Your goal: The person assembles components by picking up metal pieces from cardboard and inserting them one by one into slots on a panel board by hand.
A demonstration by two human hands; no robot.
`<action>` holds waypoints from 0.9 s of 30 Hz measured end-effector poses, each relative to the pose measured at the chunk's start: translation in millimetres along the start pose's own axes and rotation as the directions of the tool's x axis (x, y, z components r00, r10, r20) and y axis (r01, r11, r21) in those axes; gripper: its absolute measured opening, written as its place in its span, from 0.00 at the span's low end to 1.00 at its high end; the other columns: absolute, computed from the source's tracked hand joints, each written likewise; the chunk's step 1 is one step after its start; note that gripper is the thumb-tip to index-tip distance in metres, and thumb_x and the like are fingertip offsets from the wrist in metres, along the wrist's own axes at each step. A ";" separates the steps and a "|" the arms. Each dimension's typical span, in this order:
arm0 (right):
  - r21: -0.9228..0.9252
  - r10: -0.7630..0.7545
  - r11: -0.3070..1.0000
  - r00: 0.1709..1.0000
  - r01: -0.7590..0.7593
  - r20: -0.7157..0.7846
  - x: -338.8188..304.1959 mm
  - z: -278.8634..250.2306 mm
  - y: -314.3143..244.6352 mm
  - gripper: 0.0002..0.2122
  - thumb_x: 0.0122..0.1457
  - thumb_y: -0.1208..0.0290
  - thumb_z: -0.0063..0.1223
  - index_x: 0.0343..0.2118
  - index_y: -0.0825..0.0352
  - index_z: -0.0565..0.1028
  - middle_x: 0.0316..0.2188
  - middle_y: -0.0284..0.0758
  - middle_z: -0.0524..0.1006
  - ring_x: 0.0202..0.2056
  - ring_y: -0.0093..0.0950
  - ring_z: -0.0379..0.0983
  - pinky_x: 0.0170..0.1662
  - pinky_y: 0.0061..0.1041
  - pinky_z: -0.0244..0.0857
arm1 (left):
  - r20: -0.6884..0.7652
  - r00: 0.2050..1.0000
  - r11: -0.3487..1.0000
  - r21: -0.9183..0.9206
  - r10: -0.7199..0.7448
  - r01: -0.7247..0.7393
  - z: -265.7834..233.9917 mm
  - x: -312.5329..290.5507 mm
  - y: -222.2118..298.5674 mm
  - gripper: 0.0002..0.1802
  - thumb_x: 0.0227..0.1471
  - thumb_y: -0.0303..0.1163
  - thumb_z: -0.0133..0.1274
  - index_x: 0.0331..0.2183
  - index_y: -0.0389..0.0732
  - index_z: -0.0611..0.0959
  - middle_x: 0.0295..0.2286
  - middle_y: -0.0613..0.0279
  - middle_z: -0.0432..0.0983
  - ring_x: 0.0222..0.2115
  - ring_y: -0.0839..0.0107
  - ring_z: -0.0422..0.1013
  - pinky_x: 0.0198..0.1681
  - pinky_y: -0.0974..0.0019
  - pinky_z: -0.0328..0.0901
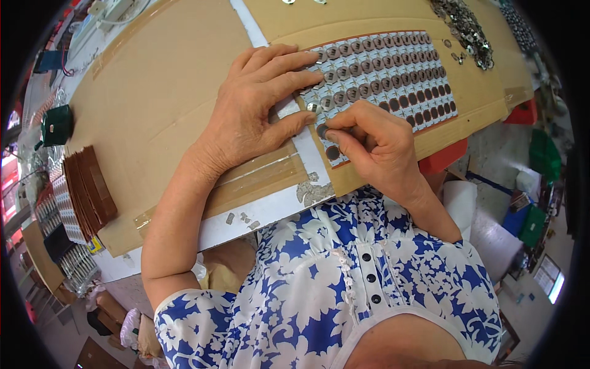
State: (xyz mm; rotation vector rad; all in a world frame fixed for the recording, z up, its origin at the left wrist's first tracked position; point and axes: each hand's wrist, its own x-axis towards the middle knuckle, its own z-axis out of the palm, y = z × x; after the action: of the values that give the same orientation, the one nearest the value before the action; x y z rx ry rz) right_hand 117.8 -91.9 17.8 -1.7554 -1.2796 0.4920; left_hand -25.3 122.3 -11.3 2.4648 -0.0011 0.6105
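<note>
A rectangular panel [393, 101] lies on the cardboard, covered in rows of small round spots on a pale backing. Shiny metal pieces [353, 93] sit on the spots of its upper rows, while the spots in the near rows at the right look plain dark brown. My left hand [246, 104] rests palm down with fingers spread, its fingertips on the panel's left edge. At the near left part of the panel, my right hand [384, 141] pinches thumb and forefinger together over a dark spot. Whatever is between those fingertips is mostly hidden.
Loose metal pieces [470, 37] are heaped at the far right, with a few strays beside them. A stack of brown panels [89, 190] and a dark green box [56, 125] stand at the left. Red bins [444, 157] show beyond the table's near right edge.
</note>
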 end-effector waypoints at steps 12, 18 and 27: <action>-0.137 -0.085 0.987 0.996 0.089 0.032 -0.3 -7.2 6.2 0.08 0.58 0.85 0.67 0.38 0.68 0.81 0.30 0.38 0.78 0.29 0.39 0.80 0.31 0.34 0.72 | -0.036 0.998 0.999 0.024 0.043 -0.043 12.3 7.3 7.8 0.33 0.47 0.33 0.71 0.57 0.40 0.87 0.63 0.54 0.79 0.65 0.45 0.71 0.70 0.42 0.62; -0.254 -0.228 0.936 0.969 0.244 0.091 -7.2 -11.9 6.7 0.07 0.60 0.86 0.67 0.40 0.70 0.84 0.32 0.34 0.78 0.30 0.27 0.78 0.31 0.27 0.67 | -0.028 1.000 1.000 -0.009 0.010 -0.010 11.3 6.8 15.5 0.34 0.46 0.34 0.71 0.57 0.40 0.87 0.63 0.52 0.79 0.66 0.45 0.70 0.72 0.40 0.59; -0.409 -0.391 0.841 0.920 0.355 -0.004 116.2 -68.1 37.3 0.06 0.65 0.75 0.63 0.43 0.66 0.83 0.34 0.40 0.82 0.39 0.42 0.83 0.41 0.39 0.75 | 0.017 0.999 0.999 0.019 -0.036 0.036 12.9 10.5 38.6 0.33 0.47 0.33 0.73 0.57 0.41 0.87 0.64 0.54 0.78 0.66 0.48 0.70 0.72 0.38 0.57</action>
State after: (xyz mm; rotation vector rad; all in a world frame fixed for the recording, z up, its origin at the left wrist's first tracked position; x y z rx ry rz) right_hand 233.8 -18.4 43.5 -1.7609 -1.7004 -0.0836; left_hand -15.8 84.8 5.1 2.4823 0.0426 0.5761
